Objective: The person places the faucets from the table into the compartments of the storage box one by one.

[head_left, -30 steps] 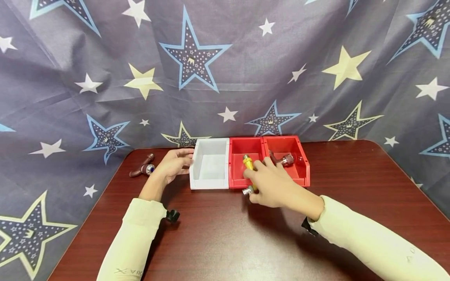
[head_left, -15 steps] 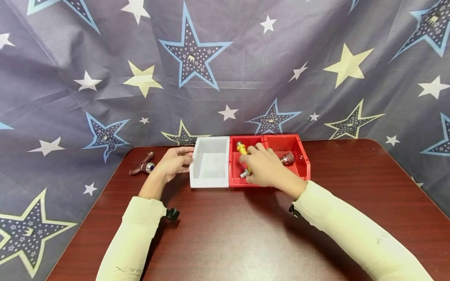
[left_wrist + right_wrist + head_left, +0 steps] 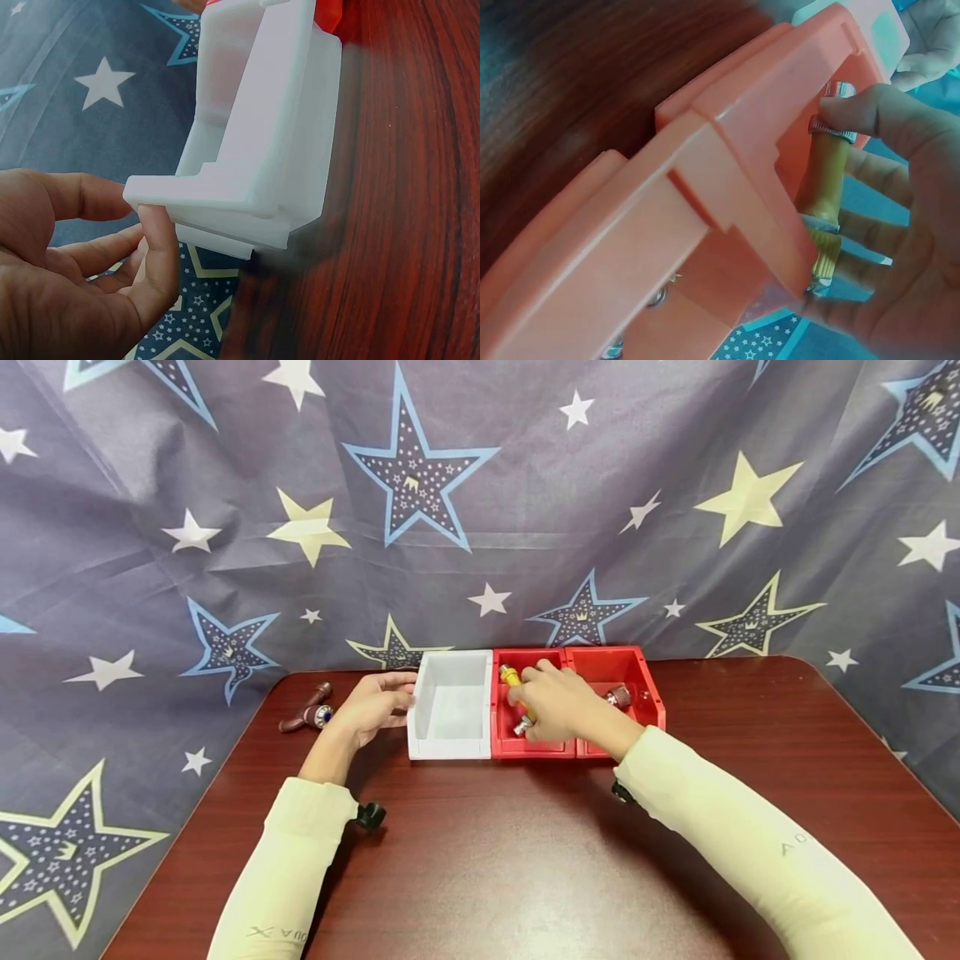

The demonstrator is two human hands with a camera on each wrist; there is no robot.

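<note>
One yellow fitting gripped by right hand at middle bin (red); left hand pinching white bin.

In the head view, your table spreads across the lower part of the frame, with the curtain behind it. Near the table's back edge, mid-frame, three bins stand side by side: the left bin, the middle bin and the right bin. Your left hand is at the left bin's outer side. Your right hand is over the middle bin, the held fitting angled across that bin's opening. A second fitting lies in the right bin; a third fitting lies on the table, left of your left hand.
</note>
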